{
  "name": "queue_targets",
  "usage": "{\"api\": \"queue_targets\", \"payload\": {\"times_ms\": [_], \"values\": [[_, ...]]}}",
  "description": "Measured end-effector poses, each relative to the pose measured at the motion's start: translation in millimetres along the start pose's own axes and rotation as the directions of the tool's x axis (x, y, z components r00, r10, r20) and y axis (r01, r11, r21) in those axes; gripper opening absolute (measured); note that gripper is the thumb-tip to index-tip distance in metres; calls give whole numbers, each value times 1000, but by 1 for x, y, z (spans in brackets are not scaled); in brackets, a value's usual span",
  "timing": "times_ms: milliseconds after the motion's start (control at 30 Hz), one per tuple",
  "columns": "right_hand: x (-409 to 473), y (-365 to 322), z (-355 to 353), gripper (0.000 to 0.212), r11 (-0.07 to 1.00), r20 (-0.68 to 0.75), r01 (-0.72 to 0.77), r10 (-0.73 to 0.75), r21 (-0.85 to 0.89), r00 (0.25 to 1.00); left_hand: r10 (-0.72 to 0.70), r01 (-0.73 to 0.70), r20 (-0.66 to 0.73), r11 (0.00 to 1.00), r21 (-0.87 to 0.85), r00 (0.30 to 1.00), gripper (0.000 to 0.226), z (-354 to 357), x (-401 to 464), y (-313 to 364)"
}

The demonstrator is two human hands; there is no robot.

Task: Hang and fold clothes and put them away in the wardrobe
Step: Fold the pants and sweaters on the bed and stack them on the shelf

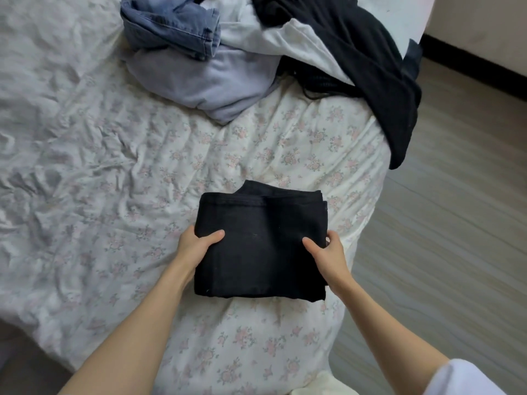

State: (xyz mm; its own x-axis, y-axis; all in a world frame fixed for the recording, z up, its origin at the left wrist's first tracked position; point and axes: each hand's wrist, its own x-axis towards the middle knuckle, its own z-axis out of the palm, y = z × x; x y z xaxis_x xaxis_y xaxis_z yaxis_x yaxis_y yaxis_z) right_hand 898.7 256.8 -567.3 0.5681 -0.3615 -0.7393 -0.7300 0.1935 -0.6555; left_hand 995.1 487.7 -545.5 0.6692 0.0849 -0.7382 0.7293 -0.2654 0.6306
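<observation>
The wide bed under its crumpled white sheet printed with small pink flowers (285,155) fills most of the view, with grey wood-grain floor (456,223) off to the right of the fingers. Well beyond the fingertips, at the far edge of the bed, sits a loose heap of unfolded clothes: a long black garment (379,81) trailing over the bed's right side, a pale lilac top (205,78), a white piece (293,44) and blue denim jeans (174,24). Directly between the two hands lies the folded black denim garment (261,243), a thick, roughly square stack resting flat on the sheet, its slightly longer run going away from the person. The left hand (196,246) clamps its left edge, thumb laid on top and fingers tucked out of sight below; the right hand (328,256) pinches the right edge the same way, thumb on top, fingers curled round the side. Both hands sit level and equally close, each at the stack's mid-height. I judge the fold finished and the next move a two-handed lift, kept level so the layers do not slide apart.
</observation>
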Motion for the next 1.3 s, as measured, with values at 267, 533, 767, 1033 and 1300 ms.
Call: {"api": "queue_targets", "payload": {"times_ms": [267, 533, 767, 1033, 1300], "values": [[-79, -50, 43, 41, 841, -40, 428, -466, -332, 884, 243, -231, -252, 970, 78, 937, 26, -49, -80, 13], [-194, -50, 116, 43, 631, 62, 654, -698, -417, 713, 375, -360, -500, 924, 130, 780, 27, -133, -188, -18], [-303, 3, 219, 43, 501, 267, 762, -733, -409, 625, 303, -299, -736, 943, 143, 605, 28, -241, -261, -101], [-375, 27, 293, 41, 394, 484, 844, -694, -364, 533, 106, -258, -845, 965, -39, 524, 44, -320, -319, -160], [-462, -17, 362, 43, 272, 617, 951, -726, -146, 302, 211, -341, -964, 929, 147, 161, 59, -404, -387, -138]]}}
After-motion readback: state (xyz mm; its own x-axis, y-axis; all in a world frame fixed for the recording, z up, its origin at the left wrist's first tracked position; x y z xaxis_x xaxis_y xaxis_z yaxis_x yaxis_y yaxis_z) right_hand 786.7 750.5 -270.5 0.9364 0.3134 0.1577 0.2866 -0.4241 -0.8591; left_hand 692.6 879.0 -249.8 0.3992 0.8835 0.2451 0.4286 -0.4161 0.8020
